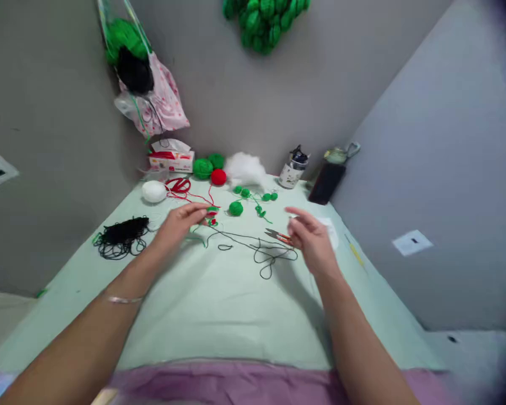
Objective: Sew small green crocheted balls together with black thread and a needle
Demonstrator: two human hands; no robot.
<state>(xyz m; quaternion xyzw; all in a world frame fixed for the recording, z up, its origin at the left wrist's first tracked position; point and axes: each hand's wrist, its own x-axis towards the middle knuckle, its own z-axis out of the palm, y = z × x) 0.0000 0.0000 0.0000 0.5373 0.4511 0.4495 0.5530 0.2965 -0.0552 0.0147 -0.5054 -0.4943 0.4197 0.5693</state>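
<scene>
Both your hands hover over the pale green table [219, 315]. Your left hand [181, 223] pinches a small green-and-red crochet piece [211, 216], its long axis apparently running left to right, tip pointing right. Your right hand [310, 239] hangs loosely spread, just beside the snips [278, 235].

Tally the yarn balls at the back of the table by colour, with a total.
Green yarn balls: 2
Red yarn ball: 1
White ball: 1
Total: 4
The small green crocheted pieces nearer the hands are not counted.
</scene>
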